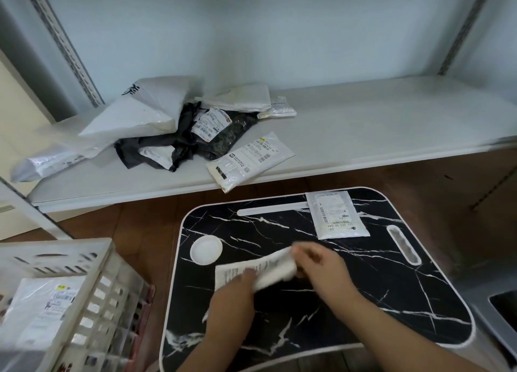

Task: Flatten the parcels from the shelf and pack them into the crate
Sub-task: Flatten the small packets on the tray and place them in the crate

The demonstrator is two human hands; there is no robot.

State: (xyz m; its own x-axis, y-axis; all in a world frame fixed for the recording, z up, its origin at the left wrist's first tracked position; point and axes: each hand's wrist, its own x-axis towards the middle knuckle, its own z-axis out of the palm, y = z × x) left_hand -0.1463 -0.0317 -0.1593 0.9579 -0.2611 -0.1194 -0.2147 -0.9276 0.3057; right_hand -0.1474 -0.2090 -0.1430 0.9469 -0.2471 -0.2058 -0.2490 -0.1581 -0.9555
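A small white parcel [268, 268] with a printed label lies on the black marble-patterned lap table [391, 287]. My left hand [235, 296] presses down on its near left part. My right hand [319, 265] grips its right end, which is folded over. Motion blurs both hands. A second flat white parcel [338, 217] lies at the table's far right. On the white shelf [391, 125] behind sit several white and black parcels, among them a labelled white one [249, 159] at the front edge. The pale slatted crate [92, 293] stands at the lower left with a labelled white parcel [42, 307] inside.
A round white recess [206, 249] and an oval slot [403, 244] are set in the table top. Brown wooden floor [140, 231] lies between shelf, table and crate. A grey object with a dark opening [500, 310] is at the right edge.
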